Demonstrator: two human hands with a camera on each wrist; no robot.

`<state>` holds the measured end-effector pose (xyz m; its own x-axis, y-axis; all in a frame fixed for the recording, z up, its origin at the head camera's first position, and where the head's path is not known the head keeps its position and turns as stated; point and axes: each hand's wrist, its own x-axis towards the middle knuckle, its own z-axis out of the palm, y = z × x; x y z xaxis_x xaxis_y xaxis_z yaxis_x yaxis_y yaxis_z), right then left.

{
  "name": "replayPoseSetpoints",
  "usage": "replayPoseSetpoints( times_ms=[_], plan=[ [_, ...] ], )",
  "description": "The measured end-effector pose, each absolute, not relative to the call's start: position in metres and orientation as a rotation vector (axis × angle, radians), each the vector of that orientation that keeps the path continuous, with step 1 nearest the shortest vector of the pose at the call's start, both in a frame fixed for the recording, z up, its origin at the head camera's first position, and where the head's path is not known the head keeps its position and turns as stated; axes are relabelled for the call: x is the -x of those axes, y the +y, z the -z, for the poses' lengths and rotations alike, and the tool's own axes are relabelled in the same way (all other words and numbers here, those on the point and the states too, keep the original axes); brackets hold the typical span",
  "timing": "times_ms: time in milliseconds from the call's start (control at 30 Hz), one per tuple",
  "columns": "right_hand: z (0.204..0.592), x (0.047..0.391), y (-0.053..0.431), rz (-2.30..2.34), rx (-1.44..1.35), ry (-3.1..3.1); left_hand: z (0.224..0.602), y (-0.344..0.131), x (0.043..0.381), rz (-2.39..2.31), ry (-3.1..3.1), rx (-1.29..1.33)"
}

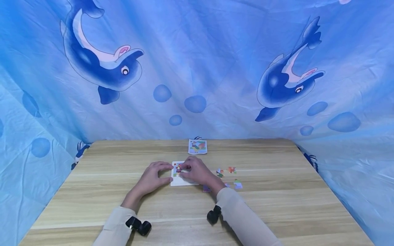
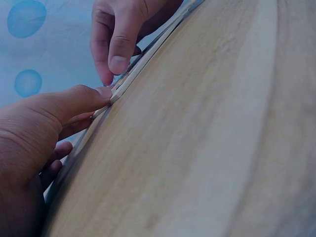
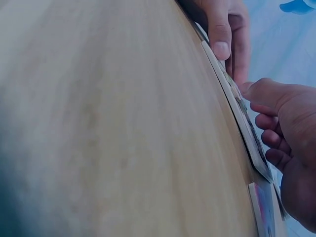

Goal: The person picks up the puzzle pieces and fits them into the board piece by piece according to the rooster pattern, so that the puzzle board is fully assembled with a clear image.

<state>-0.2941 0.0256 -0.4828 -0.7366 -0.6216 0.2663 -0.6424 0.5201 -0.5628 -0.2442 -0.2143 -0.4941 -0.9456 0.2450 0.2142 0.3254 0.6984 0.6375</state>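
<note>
A white puzzle tray [image 1: 184, 181] lies on the wooden table, with colourful pieces fitted in its left part. At its left edge, my left hand [image 1: 154, 176] holds the tray between thumb and fingers; the thumb [image 2: 101, 93] is right at the tray's corner in the left wrist view. My right hand [image 1: 197, 171] reaches over the tray and pinches at a puzzle piece [image 1: 178, 168], thumb and index finger either side of it. In the right wrist view its other fingers [image 3: 274, 140] are curled beside the tray [image 3: 242, 118]. The right hand hides much of the tray's right part.
Loose puzzle pieces lie right of the tray, among them an orange one [image 1: 232, 169], a green and purple one [image 1: 238, 184] and a purple one [image 1: 206, 188] by the right wrist. A picture card [image 1: 197, 147] lies behind the tray, near the blue dolphin curtain [image 1: 197, 68].
</note>
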Motion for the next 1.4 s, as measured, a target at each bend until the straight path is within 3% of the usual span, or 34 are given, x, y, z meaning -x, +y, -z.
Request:
replayPoseSetpoints(
  times_ms=[1400],
  plan=[
    [0.48,0.291,0.011,-0.965,-1.227,-2.707,0.492,-0.213,0.244,1.066,-2.764,0.509]
  ],
)
